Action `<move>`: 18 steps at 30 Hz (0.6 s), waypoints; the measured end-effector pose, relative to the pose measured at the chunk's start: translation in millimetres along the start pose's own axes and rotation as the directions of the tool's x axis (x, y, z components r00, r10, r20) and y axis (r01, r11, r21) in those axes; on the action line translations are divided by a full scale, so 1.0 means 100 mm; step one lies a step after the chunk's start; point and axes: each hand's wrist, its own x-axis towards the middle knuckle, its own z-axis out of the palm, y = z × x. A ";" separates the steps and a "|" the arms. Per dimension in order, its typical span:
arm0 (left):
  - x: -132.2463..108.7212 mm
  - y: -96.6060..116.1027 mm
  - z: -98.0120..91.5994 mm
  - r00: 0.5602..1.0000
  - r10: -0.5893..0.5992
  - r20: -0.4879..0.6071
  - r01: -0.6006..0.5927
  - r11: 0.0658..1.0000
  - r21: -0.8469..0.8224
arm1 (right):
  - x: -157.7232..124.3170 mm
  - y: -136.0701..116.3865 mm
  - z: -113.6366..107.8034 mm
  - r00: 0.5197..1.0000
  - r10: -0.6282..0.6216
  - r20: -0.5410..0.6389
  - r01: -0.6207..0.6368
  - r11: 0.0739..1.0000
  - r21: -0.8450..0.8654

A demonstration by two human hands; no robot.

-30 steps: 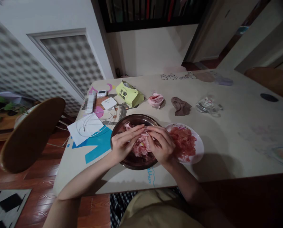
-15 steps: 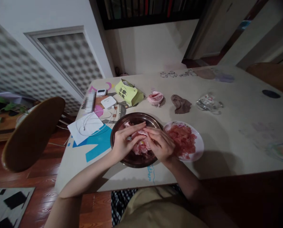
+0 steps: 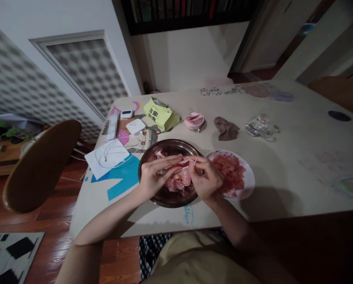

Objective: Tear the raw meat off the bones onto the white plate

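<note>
A dark metal bowl stands near the table's front edge, with pieces of raw meat in it. Over its left side my left hand is closed on the meat between thumb and fingers. My right hand pinches a pale pink strip of the meat at the bowl's right side, fingers bent. Just right of the bowl, partly behind my right hand, a white plate carries a heap of sliced raw meat.
Behind the bowl lie a yellow-green packet, a pink netted bundle, a brown cloth and a crumpled clear plastic bag. At left are a white box-like device, a cable and a paper sheet. A wooden chair stands left.
My right hand has moved slightly right, away from my left hand, drawing a pale strip of meat with it. My left hand stays almost in place.
</note>
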 end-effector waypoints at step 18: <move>0.08 -0.02 -0.06 0.962 -0.227 -0.154 0.225 0.974 -0.030 | 0.00 0.11 0.04 0.989 -0.015 0.144 0.014 1.000 0.010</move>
